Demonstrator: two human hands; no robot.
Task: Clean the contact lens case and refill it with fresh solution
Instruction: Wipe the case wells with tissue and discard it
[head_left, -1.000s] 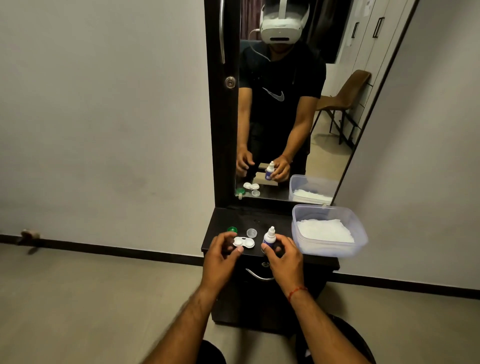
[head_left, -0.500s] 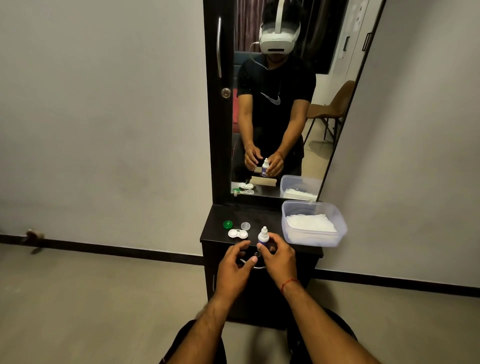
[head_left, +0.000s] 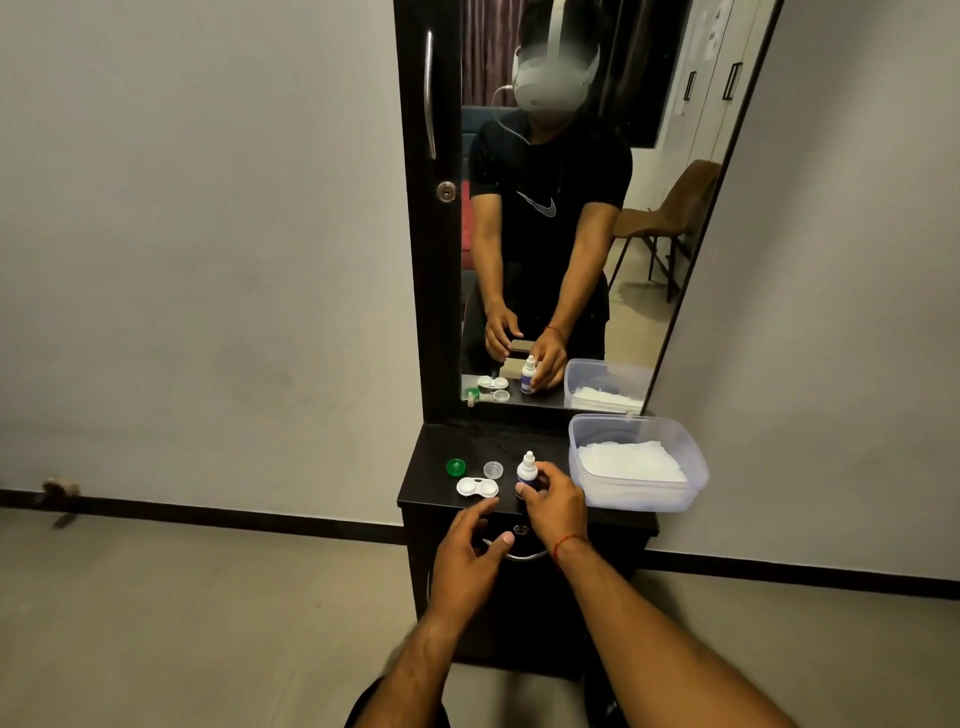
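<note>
On the black dresser top, near its front edge: white contact lens case, flat, both caps off. Just behind it, green cap at left and clear cap at right, apart from each other. Grips the small solution bottle, upright with nozzle up just right of the case, low on its body with the right hand, fingers and thumb curled round it. Hovers the left hand just in front of the case, fingers loose and spread, holding nothing, touching nothing. At the right end, clear plastic tub with white tissues inside.
</note>
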